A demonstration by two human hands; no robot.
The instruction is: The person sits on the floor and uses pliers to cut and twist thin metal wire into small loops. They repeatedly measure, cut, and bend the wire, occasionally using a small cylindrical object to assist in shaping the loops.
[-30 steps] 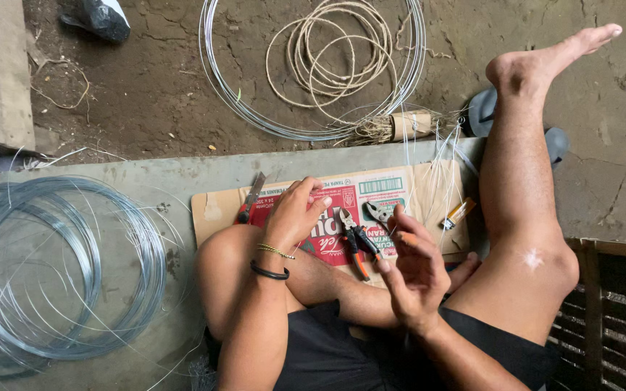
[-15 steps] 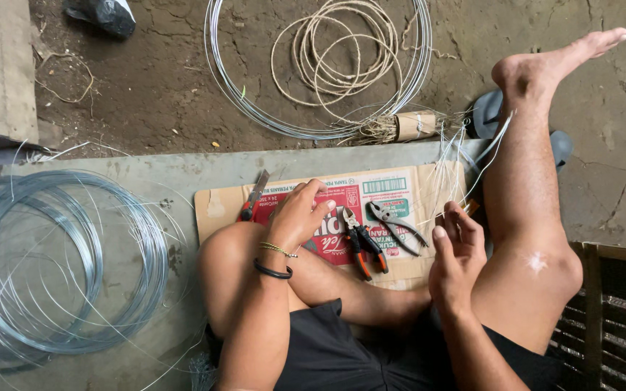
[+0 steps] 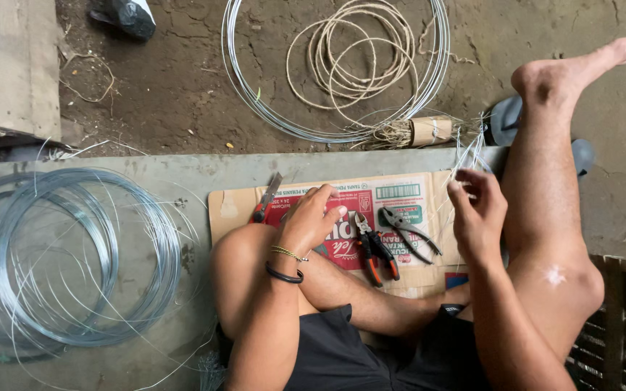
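**Pinching thin wires above the cardboard**

Sitting on a concrete ledge (image 3: pixel 146 163), the person rests the left hand (image 3: pixel 311 217) on the bent knee, fingers loosely curled and holding nothing, beside the orange-handled pliers (image 3: pixel 374 250) and the grey pliers (image 3: pixel 407 232) lying on the flattened cardboard (image 3: pixel 226 206). The right hand (image 3: pixel 478 210) is raised, fingertips pinched on a few thin wires (image 3: pixel 469 148) rising from it. Left on the ledge lies a large wire coil (image 3: pixel 67 261). Farther off, on the dirt, lie another wire hoop (image 3: pixel 233 65) and a coiled cord (image 3: pixel 356 58).
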